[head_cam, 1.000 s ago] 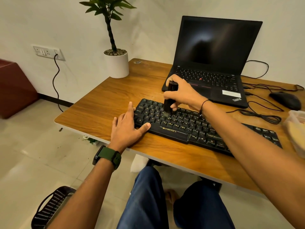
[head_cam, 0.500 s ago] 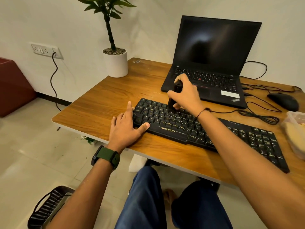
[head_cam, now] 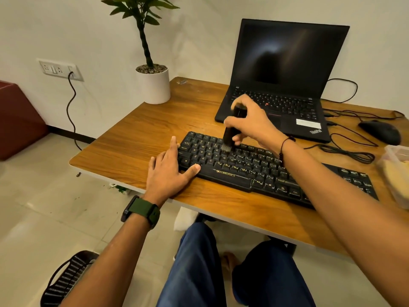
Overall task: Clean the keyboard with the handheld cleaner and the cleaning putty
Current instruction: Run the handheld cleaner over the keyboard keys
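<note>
Two hands (head_cam: 169, 171), one keyboard (head_cam: 254, 167), one cleaner (head_cam: 231, 134)

Warm, even indoor light fills the scene, bright enough to show the wood grain of the counter (head_cam: 141, 138), with soft shadows under the plant pot (head_cam: 155, 85) and beneath the counter's near edge. The dark laptop screen (head_cam: 285, 56) carries a pale, smeared reflection, and the right hand (head_cam: 250, 122) and the black handheld cleaner (head_cam: 230, 136) it grips are streaked with motion blur, while the left hand (head_cam: 168, 171) and the keyboard (head_cam: 221, 160) lettering near it stay sharp. The wide-angle lens bends the picture at its edges, stretching the forearms and curving the counter's front edge.
</note>
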